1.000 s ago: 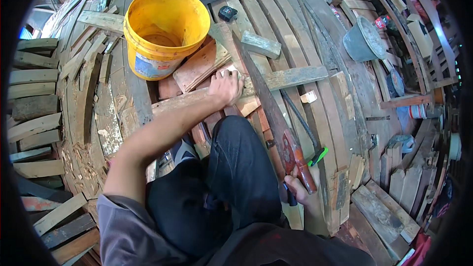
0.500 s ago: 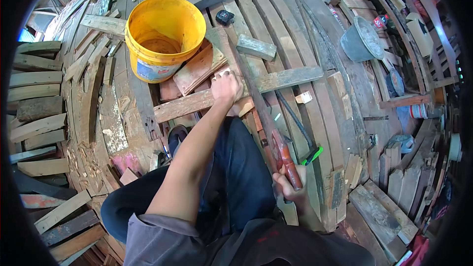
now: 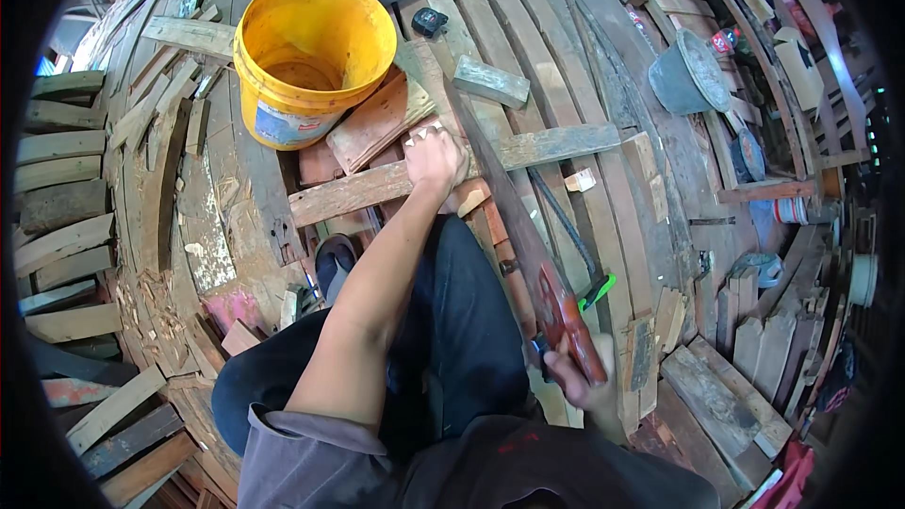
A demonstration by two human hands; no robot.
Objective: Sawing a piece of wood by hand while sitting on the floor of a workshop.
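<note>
My left hand (image 3: 436, 158) is closed over a weathered wooden board (image 3: 353, 191) that lies crosswise in front of my knees, fingers curled at its far edge. A glossy reddish-brown wooden handle (image 3: 572, 330) is in my right hand (image 3: 582, 379), low and to the right. From that handle a long dark brown strip (image 3: 504, 184) runs up and away, crossing the board just right of my left fist; whether it is a saw cannot be made out. Beside the strip lie reddish wood pieces (image 3: 497, 224). A flat wood block (image 3: 382, 123) sits beyond the left hand.
A yellow bucket (image 3: 247, 85) stands at the far left, near a black tape measure (image 3: 429, 22). A dark rod with a green grip (image 3: 598, 291) lies right of the handle. Stacked timber (image 3: 66, 188) lines the left; a grey bucket (image 3: 674, 85) stands at the right.
My right hand has drawn the reddish-brown handle back toward me and slightly right. The left hand stays on the board; the whole view has shifted a little.
</note>
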